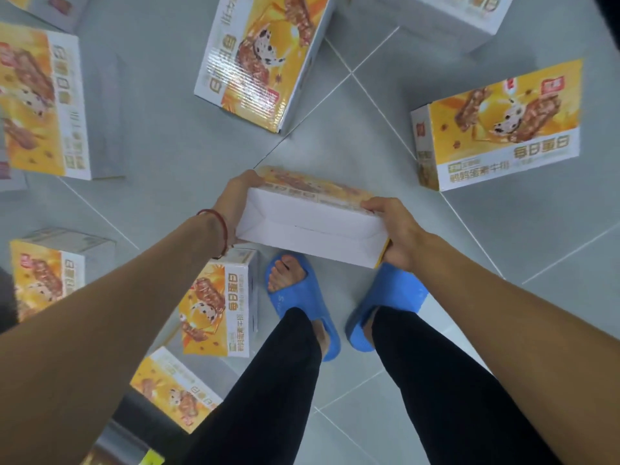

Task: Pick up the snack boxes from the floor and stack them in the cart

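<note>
Grey tiled floor (335, 135) with pale grout lines, seen from above, with orange-and-white snack boxes scattered across it. One snack box (312, 226) is held off the floor between both hands, level and crosswise in front of the person's body. Its plain white side is turned toward the camera and its printed orange face points away. The left hand (235, 203) clasps the left end, with the fingers wrapped round the far corner. The right hand (392, 226) clasps the right end, with the fingers curled over the upper edge. The two hands are apart, one at each end of the box. A red cord bracelet (219, 223) circles the left wrist.

Below the held box are two feet in blue slippers (295, 297), and the box overlaps the toe of the right slipper. Black trousers (268, 380) cover the legs.

Boxes resting on the floor:
- Top-centre box (261, 58), tilted.
- Right-hand box (496, 129), with its printed face up and its text readable from the camera side.
- Left-hand box (43, 105), at the frame edge.
- Lower-left box (43, 280).
- Box beside the left slipper (218, 307), just beside the foot and partly hidden by the left forearm.
- Bottom box (174, 394), partly hidden by the left leg.

Further boxes are cut off by the top edge.
</note>
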